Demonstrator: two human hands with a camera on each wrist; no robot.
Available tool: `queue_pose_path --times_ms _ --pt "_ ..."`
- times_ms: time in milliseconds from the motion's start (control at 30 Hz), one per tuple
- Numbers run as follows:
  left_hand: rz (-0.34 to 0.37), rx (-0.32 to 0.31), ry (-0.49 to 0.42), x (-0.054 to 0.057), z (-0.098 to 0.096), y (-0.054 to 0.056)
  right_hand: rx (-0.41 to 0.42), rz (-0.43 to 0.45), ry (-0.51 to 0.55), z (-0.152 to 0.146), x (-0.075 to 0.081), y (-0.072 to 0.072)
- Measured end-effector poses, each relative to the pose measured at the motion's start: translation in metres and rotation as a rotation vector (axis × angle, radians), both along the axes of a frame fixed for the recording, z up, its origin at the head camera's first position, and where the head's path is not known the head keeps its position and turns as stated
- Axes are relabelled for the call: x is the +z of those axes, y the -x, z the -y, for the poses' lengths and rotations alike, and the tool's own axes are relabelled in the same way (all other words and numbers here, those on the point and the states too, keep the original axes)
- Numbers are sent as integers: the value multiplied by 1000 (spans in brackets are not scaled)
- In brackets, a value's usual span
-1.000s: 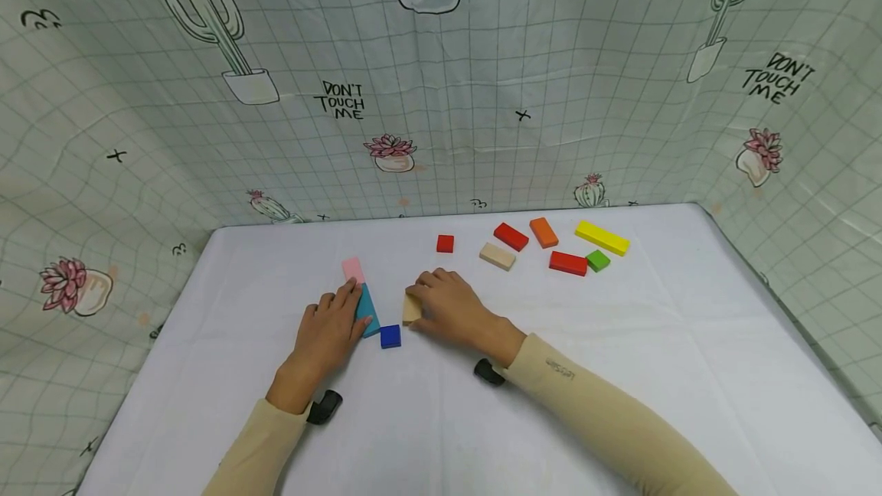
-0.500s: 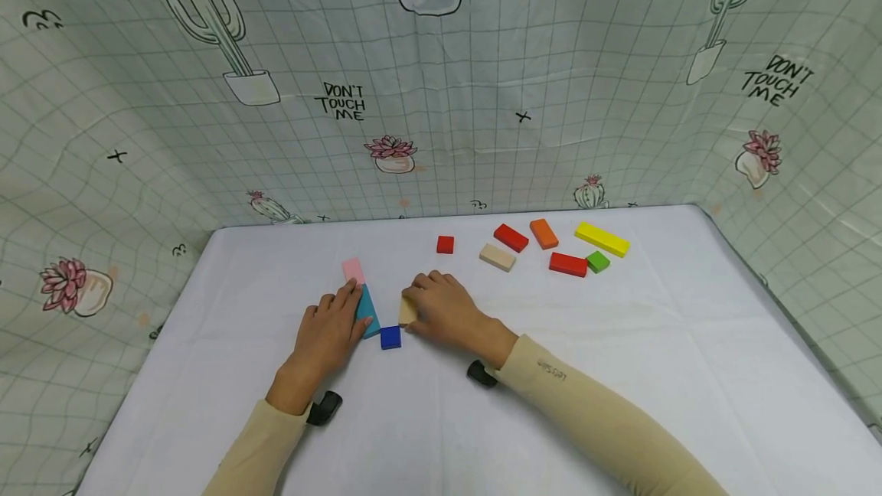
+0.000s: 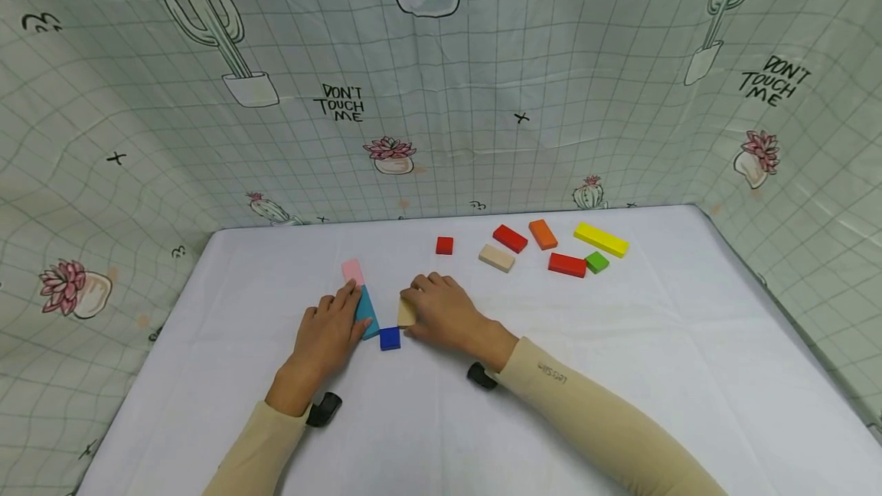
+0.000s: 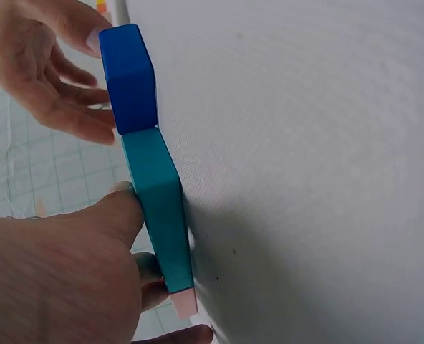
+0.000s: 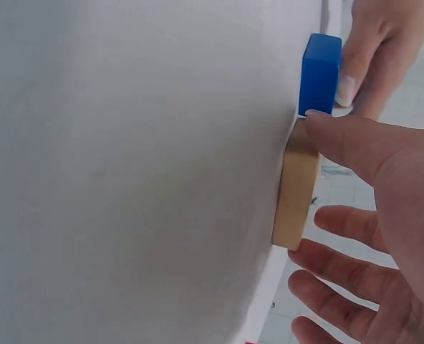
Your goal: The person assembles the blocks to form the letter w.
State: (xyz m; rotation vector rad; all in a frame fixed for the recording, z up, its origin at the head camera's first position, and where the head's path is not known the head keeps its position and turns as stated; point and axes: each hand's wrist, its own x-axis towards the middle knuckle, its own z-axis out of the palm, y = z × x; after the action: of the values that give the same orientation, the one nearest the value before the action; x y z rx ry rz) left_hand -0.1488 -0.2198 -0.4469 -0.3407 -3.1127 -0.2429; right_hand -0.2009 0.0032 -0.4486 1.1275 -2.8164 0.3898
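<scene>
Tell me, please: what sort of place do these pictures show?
Probably a small recording corner set up for tabletop work: a white-covered table, a cactus-print cloth rising around three of its sides, and a black device at each wrist. What lies beyond the cloth cannot be seen.

A small blue block lies flat on the tabletop between the near ends of a pale wooden block and a long teal block whose far end meets a pink block.
</scene>
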Motion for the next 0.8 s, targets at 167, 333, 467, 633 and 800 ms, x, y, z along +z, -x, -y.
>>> queue_pose_path --times_ms 167,333,467,633,800 --pt "7 1 -11 0 0 0 -16 26 -5 -7 2 2" --pt "10 -2 -16 -1 1 0 -57 70 6 -21 3 7" --pt "5 -6 -14 -2 2 -1 -92 71 16 -36 1 13" --pt "6 -6 -22 -2 2 -1 -155 80 13 -57 -2 22" --pt "-8 -11 -19 -2 1 0 -209 78 20 -79 0 30"
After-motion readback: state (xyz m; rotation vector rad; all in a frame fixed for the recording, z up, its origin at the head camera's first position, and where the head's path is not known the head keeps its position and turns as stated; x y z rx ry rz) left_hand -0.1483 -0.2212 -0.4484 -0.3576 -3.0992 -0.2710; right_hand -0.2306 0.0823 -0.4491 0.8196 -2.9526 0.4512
